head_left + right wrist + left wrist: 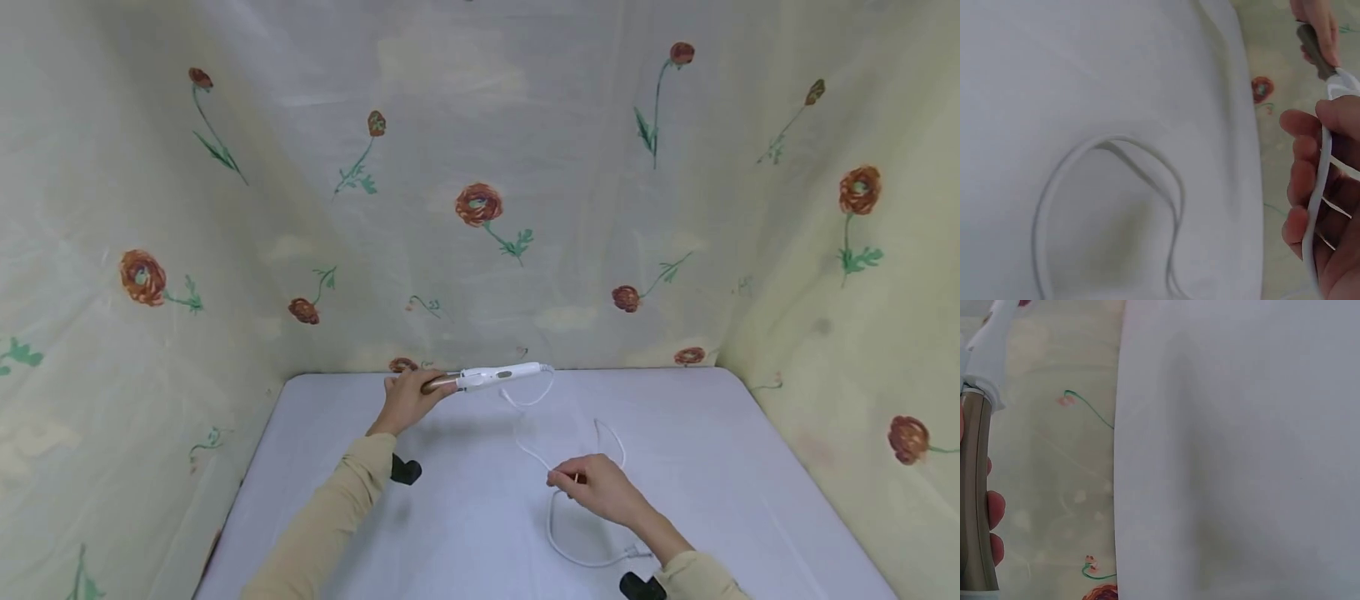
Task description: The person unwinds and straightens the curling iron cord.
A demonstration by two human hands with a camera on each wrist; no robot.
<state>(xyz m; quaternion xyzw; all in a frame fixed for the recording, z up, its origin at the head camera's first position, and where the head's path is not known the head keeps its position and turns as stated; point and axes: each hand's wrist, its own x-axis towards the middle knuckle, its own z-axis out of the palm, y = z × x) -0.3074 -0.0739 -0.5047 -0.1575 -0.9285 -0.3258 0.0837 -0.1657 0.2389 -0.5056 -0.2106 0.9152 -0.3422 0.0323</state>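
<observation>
A curling iron (498,376) with a white handle and a gold-brown barrel (974,487) is held up over the far part of the table. My left hand (408,400) grips it by the barrel, fingertips (996,509) curled round the far side in the left wrist view. From the handle's end a white power cord (534,454) loops down to my right hand (600,487). Thumb and forefinger pinch the cord, and it runs across the palm in the right wrist view. Below that hand the cord (1041,231) hangs in a loop, with its plug (636,552) near the right wrist.
The white table (480,517) ends at a floral curtain (480,283) that also closes off both sides. Black wrist-worn pieces show at the left wrist (406,471) and the right wrist (642,586).
</observation>
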